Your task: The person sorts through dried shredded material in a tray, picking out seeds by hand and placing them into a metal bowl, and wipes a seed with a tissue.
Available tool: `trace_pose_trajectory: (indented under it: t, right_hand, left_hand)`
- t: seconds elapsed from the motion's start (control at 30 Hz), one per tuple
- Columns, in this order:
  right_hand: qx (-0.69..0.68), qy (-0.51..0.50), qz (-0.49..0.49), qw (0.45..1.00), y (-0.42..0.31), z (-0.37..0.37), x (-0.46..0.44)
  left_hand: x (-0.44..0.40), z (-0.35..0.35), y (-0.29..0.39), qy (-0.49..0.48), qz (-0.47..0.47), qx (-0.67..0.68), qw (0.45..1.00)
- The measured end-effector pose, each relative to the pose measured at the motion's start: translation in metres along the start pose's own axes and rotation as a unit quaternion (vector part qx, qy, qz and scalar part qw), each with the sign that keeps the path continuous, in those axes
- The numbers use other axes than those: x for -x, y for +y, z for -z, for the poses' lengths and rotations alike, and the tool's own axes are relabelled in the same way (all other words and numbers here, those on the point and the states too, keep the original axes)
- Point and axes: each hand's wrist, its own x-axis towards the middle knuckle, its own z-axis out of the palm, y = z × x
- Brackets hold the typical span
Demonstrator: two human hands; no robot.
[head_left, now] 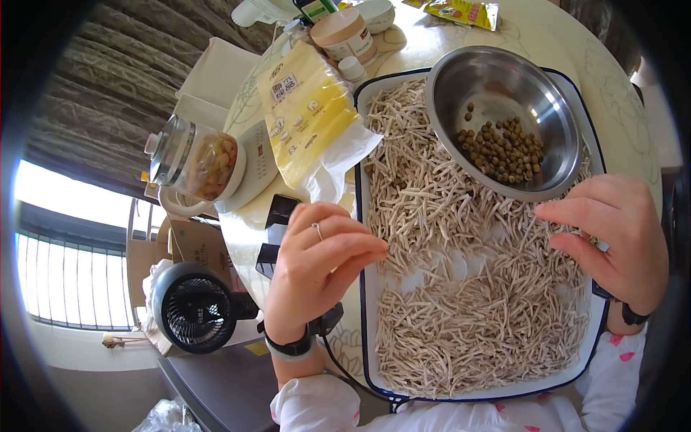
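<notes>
A white tray with a dark blue rim [367, 324] holds a thick layer of thin, pale dried strips [475, 338]. On its upper right part rests a steel bowl [504, 79] with small brown round pieces [500, 151] inside. My left hand [317, 259], with a ring, is over the tray's left edge, thumb and fingertips pressed together; anything between them is too small to see. Just below the bowl, my right hand [612, 237] hovers over the strips at the tray's right side, thumb and fingers apart, with nothing visible between them.
Left of the tray lie a yellow and white package [306, 115] and a glass kettle [201, 158] on a base. Jars [345, 36] stand at the back, with a yellow packet [464, 13]. A black fan [198, 308] is at the lower left.
</notes>
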Motion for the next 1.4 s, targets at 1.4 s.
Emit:
trace_pose_trajectory:
  t: [1.4]
  right_hand:
    - [0.035, 0.003, 0.028, 0.999, -0.010, 0.001, 0.014]
  left_hand:
    - [0.015, -0.011, 0.009, -0.270, 0.009, -0.059, 0.961]
